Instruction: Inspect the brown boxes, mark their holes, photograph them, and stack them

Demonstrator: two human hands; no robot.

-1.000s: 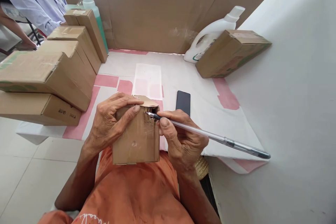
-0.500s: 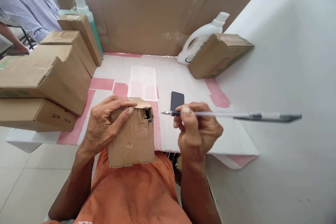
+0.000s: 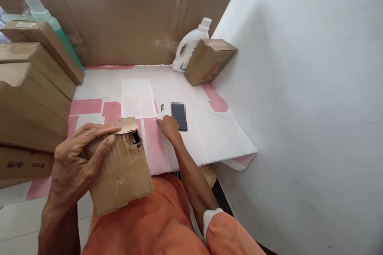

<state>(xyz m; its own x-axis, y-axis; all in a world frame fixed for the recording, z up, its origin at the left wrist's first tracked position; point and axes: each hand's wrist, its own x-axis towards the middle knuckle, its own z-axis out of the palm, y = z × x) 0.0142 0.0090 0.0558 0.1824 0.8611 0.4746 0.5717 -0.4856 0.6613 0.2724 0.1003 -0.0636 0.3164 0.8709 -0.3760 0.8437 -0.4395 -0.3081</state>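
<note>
Lower left of the frame, the left hand (image 3: 76, 159) grips a torn cardboard box (image 3: 124, 175); at centre, the right hand (image 3: 169, 126) touches a pen (image 3: 162, 108) over the counter (image 3: 211, 133), its grip too hidden to tell

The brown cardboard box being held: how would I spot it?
Find the white-and-pink tablecloth. At its near edge, the left hand grips the brown cardboard box. Unlike the brown cardboard boxes at left, it shows a ragged dark hole near one corner.
</note>
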